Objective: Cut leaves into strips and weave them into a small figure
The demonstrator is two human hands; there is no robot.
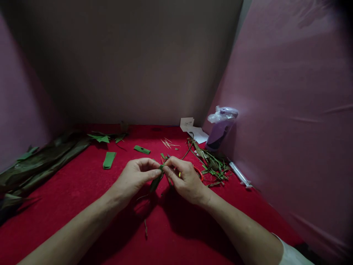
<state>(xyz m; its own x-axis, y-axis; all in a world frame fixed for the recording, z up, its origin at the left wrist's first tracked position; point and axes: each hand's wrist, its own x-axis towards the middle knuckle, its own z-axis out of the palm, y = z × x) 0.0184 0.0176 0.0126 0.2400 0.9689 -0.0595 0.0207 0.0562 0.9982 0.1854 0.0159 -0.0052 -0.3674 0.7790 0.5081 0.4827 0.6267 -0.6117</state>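
My left hand [138,173] and my right hand [185,177] meet at the middle of the red cloth [110,206]. Both pinch a green leaf piece [156,182], whose darker part hangs below my left fingers. A yellow ring-like band shows at my right fingers. Behind the right hand is an orange-red loop [199,173], like a scissors handle, partly hidden. Small green scraps [163,157] lie just past the fingertips. What exactly the right fingertips grip within the leaf is too small to see.
Long dark leaves [41,165] cover the left side. Cut leaf pieces [109,160] and toothpicks [168,143] lie farther back. To the right are a pile of leaf trimmings [216,165], a purple bottle [220,132], a syringe [239,173] and white papers [198,134], beside the pink side wall.
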